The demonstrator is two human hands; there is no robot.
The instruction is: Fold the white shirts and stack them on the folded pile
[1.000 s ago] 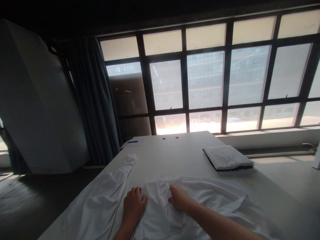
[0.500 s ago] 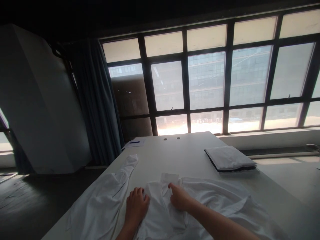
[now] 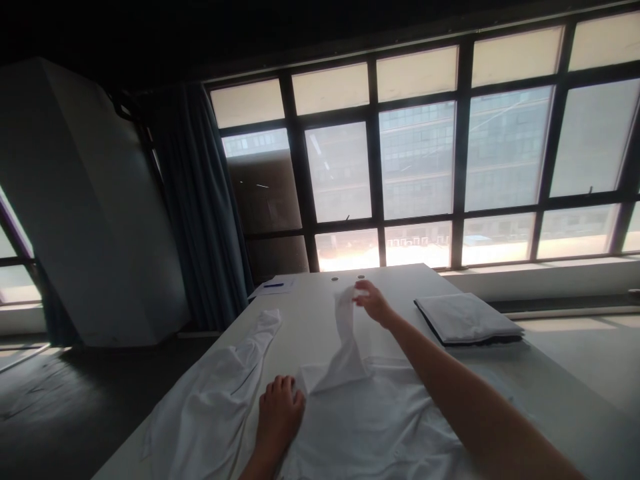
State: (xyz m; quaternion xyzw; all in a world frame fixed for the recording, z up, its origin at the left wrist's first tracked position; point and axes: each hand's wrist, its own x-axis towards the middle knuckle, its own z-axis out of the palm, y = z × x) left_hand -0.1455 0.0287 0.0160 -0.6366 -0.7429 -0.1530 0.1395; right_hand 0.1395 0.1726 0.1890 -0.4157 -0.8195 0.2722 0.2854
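right hand [image 3: 373,301], upper centre: fingers pinching raised flap [image 3: 345,333] of white shirt [image 3: 380,420] | left hand [image 3: 279,420], lower centre: fingers released on shirt | risk: loose pinch, flap dropping creased

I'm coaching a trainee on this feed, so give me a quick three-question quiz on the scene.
1. True or false: the right hand holds a flap of the white shirt up off the table.
2. The left hand rests on: A) the shirt B) the window sill C) the sheet of paper
3. Fill in: the folded white stack lies to the ____ of the raised right hand.

Key: 1 true; 2 A; 3 right.
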